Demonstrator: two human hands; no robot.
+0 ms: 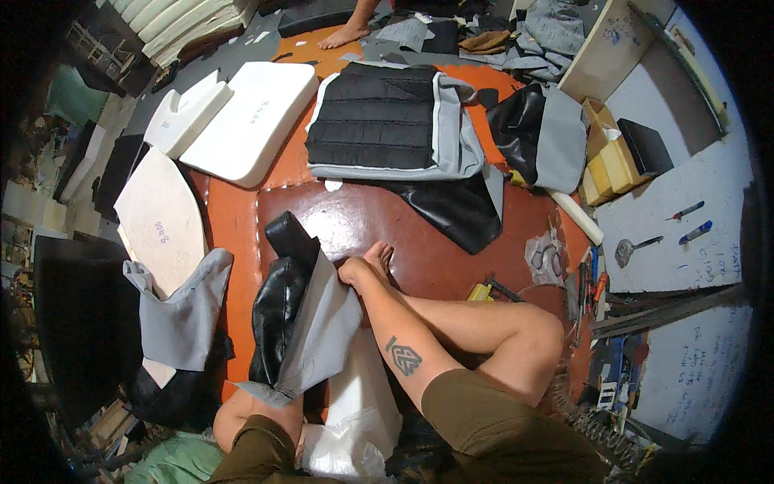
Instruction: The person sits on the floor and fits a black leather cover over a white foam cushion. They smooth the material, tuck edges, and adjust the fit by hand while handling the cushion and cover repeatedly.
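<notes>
Nearest, the left forearm runs up under a black-and-grey seat-type cover (280, 310) that stands over the lap; the left hand is hidden by it, so I cannot tell what it grasps. The right hand (351, 272) is curled against the upper part of the cover's grey fabric flap (326, 323); its fingers are too small and turned away to tell whether they pinch the edge or only rest there. The step in hand looks like handling and opening out this cover, and the next move calls for a sure hold on the flap while its shiny black side is kept from folding over. Below the flap, a white plastic-wrapped bundle (355, 395) is partly covered, its contents unclear.

Farther out on the reddish padded mat (322, 214), a clear plastic bag (546, 260) glares too much to read its contents fully. Beyond lie two white foam pads (254, 121) and a stack of quilted black covers (375, 121), the lower layers mostly concealed. At the top, another person's bare foot (343, 37) shows, the leg cut off.
</notes>
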